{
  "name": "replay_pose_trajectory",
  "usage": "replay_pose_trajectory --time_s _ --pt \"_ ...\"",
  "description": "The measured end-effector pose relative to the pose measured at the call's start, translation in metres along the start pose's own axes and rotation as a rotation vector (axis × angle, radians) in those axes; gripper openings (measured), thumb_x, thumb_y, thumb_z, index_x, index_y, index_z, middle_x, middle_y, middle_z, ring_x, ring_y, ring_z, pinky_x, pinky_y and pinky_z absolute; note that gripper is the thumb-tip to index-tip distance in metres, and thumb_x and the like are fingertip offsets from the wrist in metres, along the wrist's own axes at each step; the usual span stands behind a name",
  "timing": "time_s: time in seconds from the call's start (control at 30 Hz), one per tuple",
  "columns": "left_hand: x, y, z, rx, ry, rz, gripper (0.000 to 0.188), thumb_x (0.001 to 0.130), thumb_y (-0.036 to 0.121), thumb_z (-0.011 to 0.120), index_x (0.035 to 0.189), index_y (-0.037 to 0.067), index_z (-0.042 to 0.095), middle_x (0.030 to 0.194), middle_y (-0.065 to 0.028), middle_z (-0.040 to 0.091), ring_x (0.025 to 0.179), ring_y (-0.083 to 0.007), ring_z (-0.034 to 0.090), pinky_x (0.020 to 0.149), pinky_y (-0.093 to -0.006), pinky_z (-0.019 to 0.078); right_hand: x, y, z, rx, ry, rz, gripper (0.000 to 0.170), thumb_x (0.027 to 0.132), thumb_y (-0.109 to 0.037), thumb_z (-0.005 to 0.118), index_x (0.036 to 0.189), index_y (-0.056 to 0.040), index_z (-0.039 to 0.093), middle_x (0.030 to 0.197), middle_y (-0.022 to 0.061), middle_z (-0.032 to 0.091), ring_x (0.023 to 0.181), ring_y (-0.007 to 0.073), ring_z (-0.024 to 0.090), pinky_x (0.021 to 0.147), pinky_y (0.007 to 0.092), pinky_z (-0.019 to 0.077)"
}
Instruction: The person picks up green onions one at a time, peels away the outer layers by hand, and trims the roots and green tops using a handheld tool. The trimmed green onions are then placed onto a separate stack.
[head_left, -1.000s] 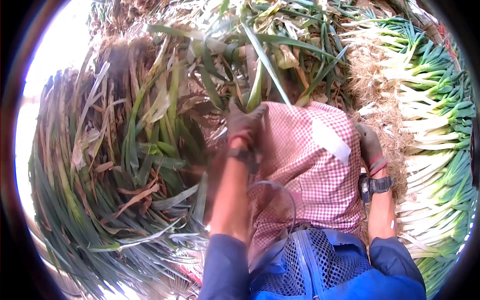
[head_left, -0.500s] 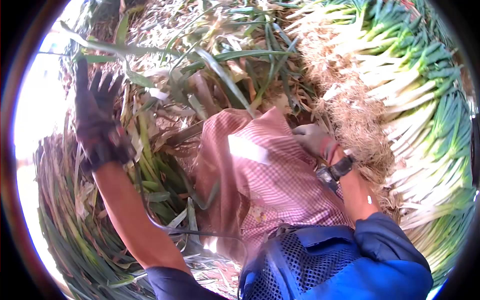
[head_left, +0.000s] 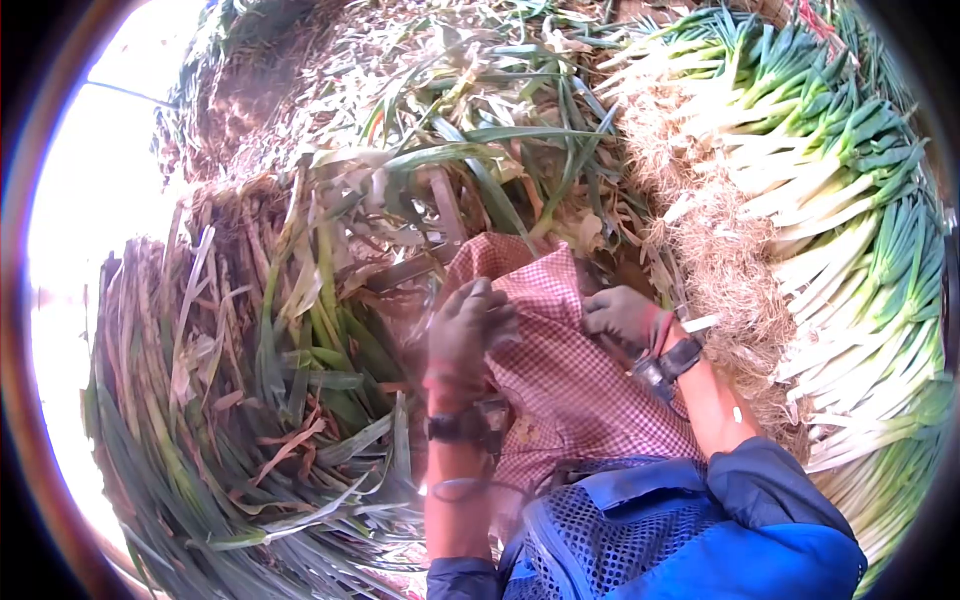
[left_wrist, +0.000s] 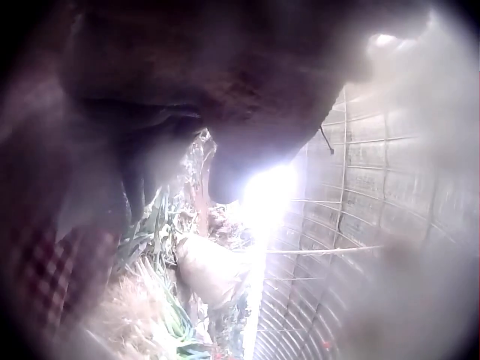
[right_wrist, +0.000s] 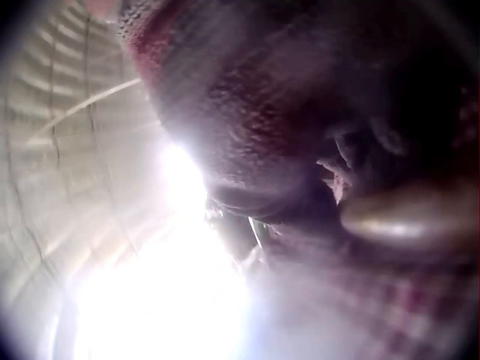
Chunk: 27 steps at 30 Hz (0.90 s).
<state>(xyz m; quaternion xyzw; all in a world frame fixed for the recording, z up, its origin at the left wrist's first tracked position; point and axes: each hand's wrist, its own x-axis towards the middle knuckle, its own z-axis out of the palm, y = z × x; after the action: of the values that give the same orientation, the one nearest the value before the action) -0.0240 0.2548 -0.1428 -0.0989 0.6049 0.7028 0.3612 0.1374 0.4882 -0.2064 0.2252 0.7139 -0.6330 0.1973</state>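
The gloved left hand (head_left: pixel 465 335) is over the left part of a red-and-white checked cloth (head_left: pixel 590 390) on the person's lap, its fingers bent towards the right. Blur hides whether it holds anything. At the cloth's right edge is the gloved right hand (head_left: pixel 628 318), fingers pointing left; its palm side is hidden. The left wrist view shows the dark left glove (left_wrist: pixel 240 82) close up, with checked cloth (left_wrist: pixel 49 274) beside it. Beside the right glove (right_wrist: pixel 247 127), a smooth, pale, rounded thing (right_wrist: pixel 405 221) shows in the right wrist view; what it is cannot be told.
Leeks with dry, brownish stalks (head_left: pixel 190 360) lie piled on the left. A row of cleaner leeks with white stems (head_left: pixel 820 215) and bushy roots (head_left: pixel 735 270) runs down the right. Loose leaves and peelings (head_left: pixel 430 130) cover the ground ahead. A ribbed, translucent covering (left_wrist: pixel 375 165) rises at the side.
The left hand swung out to the far left with fingers spread, then came back over the cloth with fingers bent. The right hand stays by the cloth's right edge.
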Motion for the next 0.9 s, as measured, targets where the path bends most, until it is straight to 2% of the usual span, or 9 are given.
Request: replay_pose_trajectory --time_s 0.13,0.2,0.43,0.53,0.67,0.7,0.8,0.87,0.9 --pt "-0.013 -0.002 0.008 0.079 -0.049 -0.059 0.033 0.111 0.025 0.065 0.133 0.001 0.064 0.107 -0.0142 0.077 0.083 -0.0208 0.077 0.060 -0.0312 0.0623 -0.019 -0.016 -0.034 0.374 0.183 -0.157 0.034 0.093 -0.027 0.071 0.112 0.0008 0.073 0.084 0.0045 0.069 0.072 0.0107 0.064 0.063 0.0250 0.0518" --pt "-0.012 -0.010 0.008 0.035 -0.113 -0.097 0.038 0.112 0.032 0.064 0.134 0.001 0.064 0.109 -0.0144 0.078 0.083 -0.0213 0.078 0.062 -0.0326 0.0637 -0.056 -0.063 -0.043 0.483 0.058 -0.168 0.039 0.092 -0.028 0.073 0.118 0.0004 0.069 0.083 0.0023 0.068 0.069 0.0091 0.064 0.062 0.0224 0.0528" --pt "-0.020 0.005 0.012 -0.487 -0.344 0.095 0.085 0.103 0.069 0.063 0.152 0.002 0.047 0.136 -0.0201 0.068 0.116 -0.0371 0.072 0.093 -0.0530 0.0628 -0.112 -0.110 -0.001 0.084 -0.299 -0.218 0.031 0.090 -0.013 0.073 0.117 0.0018 0.069 0.089 0.0003 0.062 0.079 0.0094 0.062 0.070 0.0272 0.0512" --pt "-0.052 0.020 -0.015 -0.651 -0.192 0.249 0.088 0.097 0.073 0.067 0.151 0.005 0.051 0.134 -0.0177 0.069 0.118 -0.0380 0.071 0.098 -0.0531 0.0610 -0.110 -0.101 0.025 -0.189 -0.352 -0.241 0.029 0.090 -0.014 0.073 0.116 -0.0015 0.073 0.089 0.0023 0.067 0.082 0.0117 0.065 0.074 0.0296 0.0533" --pt "-0.076 -0.021 -0.081 -0.651 -0.089 0.263 0.053 0.107 0.050 0.067 0.144 0.014 0.057 0.121 -0.0080 0.072 0.102 -0.0259 0.072 0.089 -0.0452 0.0641 -0.087 -0.089 0.056 -0.463 -0.409 -0.334 0.028 0.088 -0.012 0.073 0.115 -0.0043 0.075 0.092 0.0073 0.075 0.084 0.0203 0.072 0.078 0.0368 0.0573" --pt "-0.083 -0.029 -0.089 -0.659 -0.074 0.275 0.053 0.107 0.050 0.067 0.144 0.014 0.057 0.121 -0.0080 0.072 0.102 -0.0259 0.072 0.089 -0.0452 0.0641 -0.081 -0.096 0.061 -0.502 -0.464 -0.419 0.028 0.088 -0.016 0.073 0.114 -0.0051 0.074 0.095 0.0120 0.076 0.087 0.0303 0.076 0.080 0.0426 0.0589" --pt "-0.118 -0.020 -0.092 -0.314 0.245 0.529 0.044 0.107 0.031 0.071 0.139 0.006 0.055 0.109 -0.0092 0.071 0.086 -0.0176 0.069 0.074 -0.0329 0.0618 -0.074 -0.124 0.088 -0.758 -0.478 -0.456 0.030 0.090 -0.022 0.070 0.116 -0.0071 0.073 0.100 0.0159 0.077 0.095 0.0393 0.074 0.086 0.0475 0.0580" --pt "-0.155 0.008 -0.087 -0.388 0.369 0.293 0.046 0.103 0.022 0.077 0.137 0.003 0.053 0.100 -0.0069 0.068 0.080 -0.0155 0.068 0.067 -0.0290 0.0584 -0.072 -0.137 0.107 -0.836 -0.523 -0.525 0.032 0.090 -0.027 0.070 0.117 -0.0101 0.073 0.100 0.0161 0.077 0.096 0.0423 0.073 0.086 0.0507 0.0574" --pt "-0.142 -0.013 -0.109 -0.111 0.499 0.343 0.040 0.104 0.019 0.073 0.138 0.005 0.059 0.098 -0.0068 0.072 0.083 -0.0193 0.073 0.064 -0.0318 0.0621 -0.072 -0.142 0.118 -0.905 -0.614 -0.534 0.031 0.090 -0.027 0.071 0.116 -0.0111 0.074 0.100 0.0154 0.077 0.095 0.0418 0.074 0.085 0.0517 0.0573"
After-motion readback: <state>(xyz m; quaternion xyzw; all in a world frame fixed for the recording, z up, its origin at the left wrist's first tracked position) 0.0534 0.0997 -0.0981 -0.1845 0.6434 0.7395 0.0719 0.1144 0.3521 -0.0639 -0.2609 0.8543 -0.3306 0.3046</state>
